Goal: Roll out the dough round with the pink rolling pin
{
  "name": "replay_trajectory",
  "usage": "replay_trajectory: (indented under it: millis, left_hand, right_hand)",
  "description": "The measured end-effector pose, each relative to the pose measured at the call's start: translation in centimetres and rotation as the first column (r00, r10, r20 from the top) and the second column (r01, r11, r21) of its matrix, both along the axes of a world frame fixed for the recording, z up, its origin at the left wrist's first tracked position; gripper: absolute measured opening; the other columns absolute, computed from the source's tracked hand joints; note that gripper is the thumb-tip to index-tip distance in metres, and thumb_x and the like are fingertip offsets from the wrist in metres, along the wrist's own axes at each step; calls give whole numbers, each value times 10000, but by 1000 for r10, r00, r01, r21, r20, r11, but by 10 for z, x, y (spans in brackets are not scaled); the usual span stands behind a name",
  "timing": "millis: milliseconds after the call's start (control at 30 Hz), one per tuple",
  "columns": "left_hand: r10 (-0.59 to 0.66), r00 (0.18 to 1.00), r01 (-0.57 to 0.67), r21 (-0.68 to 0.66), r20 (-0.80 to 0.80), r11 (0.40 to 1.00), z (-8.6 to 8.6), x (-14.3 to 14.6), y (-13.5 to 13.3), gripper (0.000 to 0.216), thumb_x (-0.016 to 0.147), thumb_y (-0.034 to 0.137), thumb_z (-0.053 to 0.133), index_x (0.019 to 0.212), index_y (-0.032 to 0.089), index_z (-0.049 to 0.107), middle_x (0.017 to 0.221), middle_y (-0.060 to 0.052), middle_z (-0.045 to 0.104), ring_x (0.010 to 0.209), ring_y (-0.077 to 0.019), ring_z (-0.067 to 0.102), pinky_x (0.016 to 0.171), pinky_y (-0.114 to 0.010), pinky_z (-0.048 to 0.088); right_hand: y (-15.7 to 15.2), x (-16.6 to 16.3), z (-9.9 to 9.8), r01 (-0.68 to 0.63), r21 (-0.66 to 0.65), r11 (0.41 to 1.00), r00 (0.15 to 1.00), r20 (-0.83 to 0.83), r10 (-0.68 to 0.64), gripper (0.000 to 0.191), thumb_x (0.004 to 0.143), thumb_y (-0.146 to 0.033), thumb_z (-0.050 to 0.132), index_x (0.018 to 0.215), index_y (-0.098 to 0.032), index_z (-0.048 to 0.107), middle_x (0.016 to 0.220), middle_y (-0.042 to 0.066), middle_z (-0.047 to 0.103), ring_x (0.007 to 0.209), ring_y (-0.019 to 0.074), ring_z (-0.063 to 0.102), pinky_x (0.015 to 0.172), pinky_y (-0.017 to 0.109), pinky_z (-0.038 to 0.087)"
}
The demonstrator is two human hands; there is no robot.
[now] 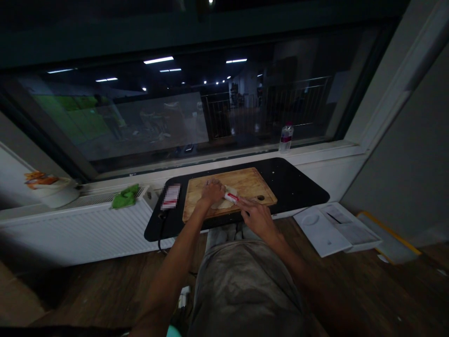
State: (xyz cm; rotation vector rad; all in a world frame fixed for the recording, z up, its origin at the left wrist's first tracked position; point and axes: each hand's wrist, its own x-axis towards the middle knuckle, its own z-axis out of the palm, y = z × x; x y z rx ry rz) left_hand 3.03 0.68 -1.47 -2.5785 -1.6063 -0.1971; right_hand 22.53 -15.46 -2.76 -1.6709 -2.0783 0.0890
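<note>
A wooden cutting board lies on a small black table under a wide window. My left hand rests curled on a pale lump of food on the board and holds it down. My right hand is closed round a knife with a red and white handle, whose tip points toward the left hand. The blade itself is too small and dim to make out.
A blurred red and white item lies at the table's left end. A green cloth sits on the white radiator. A water bottle stands on the sill. A white tray lies on the floor at right.
</note>
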Motion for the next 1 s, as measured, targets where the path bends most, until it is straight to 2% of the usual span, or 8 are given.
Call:
replay_trajectory:
  millis: [100, 200, 300, 400, 600, 767, 1000]
  left_hand:
    - [-11, 999, 10, 20, 47, 1000, -4, -2, -3, 430, 1158, 276, 411, 1317, 146, 789, 1486, -167, 752, 1451, -328, 636, 1274, -503, 448]
    - [-29, 998, 27, 37, 56, 999, -8, -7, -6, 431, 1162, 256, 399, 1362, 184, 774, 1542, -139, 721, 1480, -310, 614, 1289, -497, 435]
    - [-46, 999, 44, 71, 21, 996, -10, -11, -11, 443, 1172, 250, 370, 1343, 180, 772, 1541, -151, 715, 1483, -320, 603, 1279, -506, 437]
    - [-40, 999, 40, 101, -10, 994, -12, -14, -16, 451, 1175, 250, 356, 1281, 143, 782, 1482, -185, 741, 1458, -349, 612, 1286, -550, 418]
    - [-68, 997, 73, 179, -32, 981, -17, -21, -25, 440, 1162, 212, 360, 1240, 135, 786, 1395, -200, 770, 1413, -351, 640, 1316, -563, 385]
    - [-77, 996, 67, 171, 51, 983, -21, -26, -31, 451, 1183, 240, 343, 1346, 120, 746, 1515, -198, 731, 1495, -337, 613, 1296, -513, 439]
    - [-48, 977, 23, 122, 207, 992, -24, -33, -47, 492, 1207, 305, 313, 1407, 168, 742, 1586, -156, 714, 1552, -289, 595, 1352, -482, 402]
  right_hand:
    - [-1, 1, 2, -8, -23, 1000, 998, 61, 9, 563, 1105, -163, 540, 1601, -375, 700, 1700, -14, 618, 1429, 251, 717, 1147, 397, 620]
    - [0, 3, 4, -58, 0, 998, 991, 118, 58, 592, 1118, -151, 511, 1653, -366, 648, 1739, 2, 580, 1481, 247, 675, 1189, 397, 584]
    - [7, 6, 4, -70, 33, 997, 986, 153, 64, 529, 1166, -211, 470, 1661, -283, 642, 1677, 70, 654, 1462, 257, 684, 1236, 399, 535]
    - [19, 11, 4, -15, 46, 999, 983, 182, 7, 520, 1212, -317, 410, 1676, -198, 612, 1570, 135, 736, 1438, 282, 696, 1226, 411, 532]
    - [31, 17, 7, 43, 47, 998, 984, 170, -50, 510, 1230, -383, 359, 1600, -232, 677, 1521, 119, 768, 1417, 261, 713, 1187, 379, 551]
    - [27, 15, 11, 28, 49, 998, 986, 164, -36, 501, 1225, -364, 375, 1604, -237, 677, 1544, 105, 757, 1410, 251, 721, 1187, 360, 547]
    - [27, 16, 13, 7, 44, 999, 990, 142, -13, 486, 1222, -384, 400, 1577, -250, 703, 1515, 106, 774, 1376, 269, 738, 1196, 392, 536]
